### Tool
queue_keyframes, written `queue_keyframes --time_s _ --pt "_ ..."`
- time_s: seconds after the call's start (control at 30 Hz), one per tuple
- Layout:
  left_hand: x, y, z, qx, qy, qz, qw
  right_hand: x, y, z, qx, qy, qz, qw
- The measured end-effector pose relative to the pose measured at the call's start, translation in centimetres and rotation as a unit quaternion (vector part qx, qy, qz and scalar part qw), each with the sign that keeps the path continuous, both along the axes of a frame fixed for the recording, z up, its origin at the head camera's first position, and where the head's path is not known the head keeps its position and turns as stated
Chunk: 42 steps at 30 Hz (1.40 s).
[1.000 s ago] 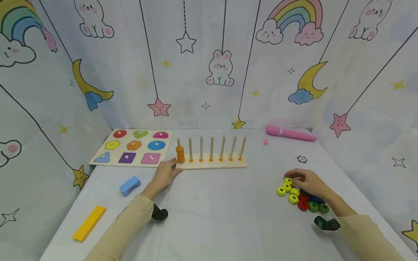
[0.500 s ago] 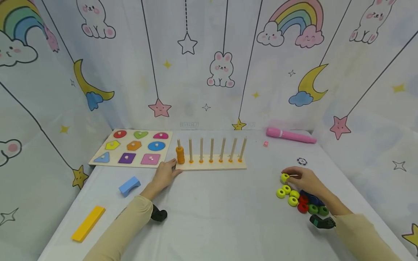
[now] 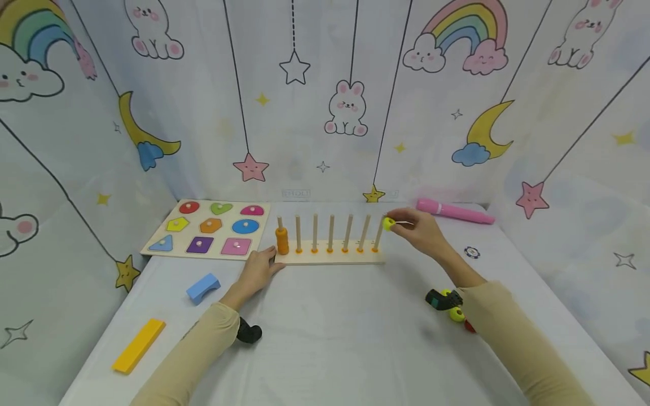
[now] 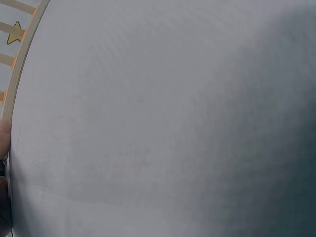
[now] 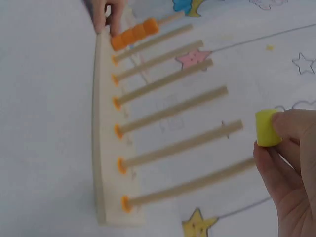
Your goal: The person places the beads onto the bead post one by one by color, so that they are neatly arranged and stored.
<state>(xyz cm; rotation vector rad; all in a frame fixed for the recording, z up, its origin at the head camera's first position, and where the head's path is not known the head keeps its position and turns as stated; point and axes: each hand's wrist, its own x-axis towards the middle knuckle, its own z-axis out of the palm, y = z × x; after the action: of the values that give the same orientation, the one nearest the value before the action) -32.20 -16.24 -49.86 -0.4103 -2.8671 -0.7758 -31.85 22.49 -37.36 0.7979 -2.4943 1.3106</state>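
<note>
- Yellow bead point(image 3: 388, 224) — held up off the table, near the top of the rightmost peg point(image 3: 378, 235).
- Right hand point(image 3: 418, 231): thumb and fingertips pinch that bead, parted only by its width.
- Peg board point(image 3: 332, 259): orange beads point(image 3: 282, 241) stacked on its leftmost peg.
- Left hand point(image 3: 255, 273): thumb and fingers grip the board's left end.
- Farther out: shape puzzle point(image 3: 217, 243), blue block point(image 3: 203, 288), pink pen point(image 3: 455, 211).
</note>
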Motion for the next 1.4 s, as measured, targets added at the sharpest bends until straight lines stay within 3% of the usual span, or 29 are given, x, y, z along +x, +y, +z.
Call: queue_keyframes --time_s 0.2,0.43,0.67,1.17,1.4 --pt "0.0 0.2 -0.1 0.000 0.003 0.000 1.0000 -1.5 -6.3 1.9 -0.032 -0.020 0.046 0.998" --pt "0.0 0.2 0.1 0.000 0.007 0.002 1.0000 -5.8 -12.0 -0.4 -0.023 -0.003 0.066 0.998" --pt "0.1 0.2 0.0 0.003 0.011 -0.006 0.9999 -6.9 -16.0 -1.1 0.015 0.004 0.084 0.996" --pt "-0.1 0.2 -0.1 0.000 -0.003 -0.003 1.0000 -7.0 -18.1 -1.3 0.060 0.004 0.094 0.994" --pt "-0.1 0.3 -0.1 0.001 -0.005 0.005 1.0000 -6.6 -16.9 -1.2 0.018 0.026 0.090 0.995"
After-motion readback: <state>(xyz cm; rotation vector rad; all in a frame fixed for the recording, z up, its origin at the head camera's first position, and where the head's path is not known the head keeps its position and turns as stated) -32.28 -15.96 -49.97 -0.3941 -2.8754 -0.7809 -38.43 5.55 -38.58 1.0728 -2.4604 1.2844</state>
